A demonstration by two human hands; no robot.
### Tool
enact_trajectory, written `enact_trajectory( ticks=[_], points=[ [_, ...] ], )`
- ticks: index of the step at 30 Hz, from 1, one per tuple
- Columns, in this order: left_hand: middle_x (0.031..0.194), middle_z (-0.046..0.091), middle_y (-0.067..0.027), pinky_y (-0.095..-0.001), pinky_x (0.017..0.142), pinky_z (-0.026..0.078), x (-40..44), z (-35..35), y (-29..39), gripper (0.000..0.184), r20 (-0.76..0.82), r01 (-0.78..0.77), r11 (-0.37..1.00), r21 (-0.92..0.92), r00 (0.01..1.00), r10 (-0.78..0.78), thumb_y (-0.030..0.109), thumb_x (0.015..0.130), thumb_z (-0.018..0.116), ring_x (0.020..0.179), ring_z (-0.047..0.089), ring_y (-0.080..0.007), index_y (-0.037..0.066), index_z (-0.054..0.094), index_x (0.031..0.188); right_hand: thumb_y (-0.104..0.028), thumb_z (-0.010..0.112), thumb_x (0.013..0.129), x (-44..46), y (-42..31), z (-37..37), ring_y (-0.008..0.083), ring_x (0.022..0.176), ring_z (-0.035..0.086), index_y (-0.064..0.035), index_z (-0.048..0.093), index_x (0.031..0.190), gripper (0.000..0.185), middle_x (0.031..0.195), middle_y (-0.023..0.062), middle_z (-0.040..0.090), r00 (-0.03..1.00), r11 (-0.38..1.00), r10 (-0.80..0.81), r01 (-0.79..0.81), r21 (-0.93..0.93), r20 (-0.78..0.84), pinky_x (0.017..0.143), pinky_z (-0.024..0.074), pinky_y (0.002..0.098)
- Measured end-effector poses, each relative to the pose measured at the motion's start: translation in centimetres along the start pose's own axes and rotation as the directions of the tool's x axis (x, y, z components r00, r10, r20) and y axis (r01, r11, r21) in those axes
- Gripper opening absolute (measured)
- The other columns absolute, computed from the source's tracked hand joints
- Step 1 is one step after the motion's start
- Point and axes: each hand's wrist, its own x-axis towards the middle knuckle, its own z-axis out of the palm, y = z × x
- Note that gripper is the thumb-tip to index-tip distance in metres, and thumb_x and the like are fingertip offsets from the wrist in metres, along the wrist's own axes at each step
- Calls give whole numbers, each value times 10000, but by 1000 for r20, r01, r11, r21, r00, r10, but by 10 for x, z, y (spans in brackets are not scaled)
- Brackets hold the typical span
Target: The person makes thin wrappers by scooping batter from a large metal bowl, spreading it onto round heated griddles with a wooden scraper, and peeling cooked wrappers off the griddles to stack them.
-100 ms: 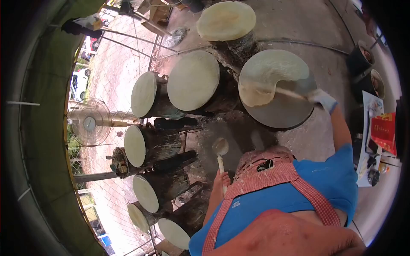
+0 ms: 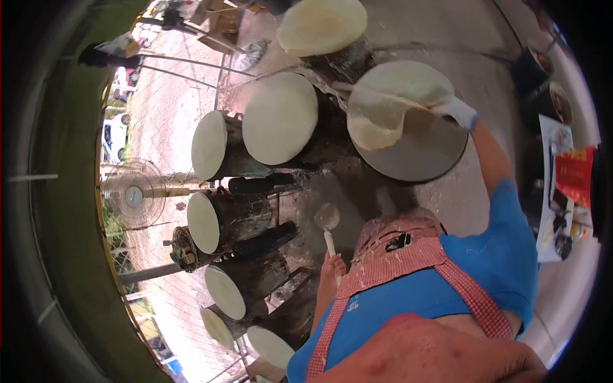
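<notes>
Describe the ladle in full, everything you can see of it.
The ladle has a round, tan-looking bowl and a straight, pale handle, perhaps wooden. The bare left hand grips the handle, with the bowl end pointing up in the picture, apart from the large griddle. The bowl's contents are unclear.

Outdoor ground (image 2: 163, 121): glaring, washed-out daylight from the left
Tarp (image 2: 70, 210): dim
Floor (image 2: 440, 32): soft shade
Stick (image 2: 389, 97): slightly blurred
View's rim: black, strongly bowed by fisheye distortion
</notes>
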Motion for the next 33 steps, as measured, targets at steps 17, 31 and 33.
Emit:
enact_trajectory(
  ticks=[17,31,33],
  points=[
    [511,287,29,-187,280,235,12,0,-38,358,99,159,953,-259,985,-138,18,832,460,354,284,-65,273,386,1072,-147,627,664,-52,-13,-24,74,419,439,-23,637,1001,359,599,29,556,961,963,232,-205,-173,153,360,330,235],
    [476,254,44,-188,279,236,42,-61,31,67,376,433,896,-98,850,-370,153,895,438,345,263,-53,148,416,832,-242,579,784,-246,124,256,234,696,595,-121,634,999,253,823,63,631,576,936,-347,262,-235,-740,583,476,351],
    [485,265,43,-179,284,237,32,-68,31,60,406,401,914,-56,846,-346,158,897,439,349,269,-55,138,425,842,-274,550,791,-219,83,286,310,691,599,-196,617,1033,263,834,123,621,709,833,-106,-320,-452,-697,606,473,400]
  ],
)
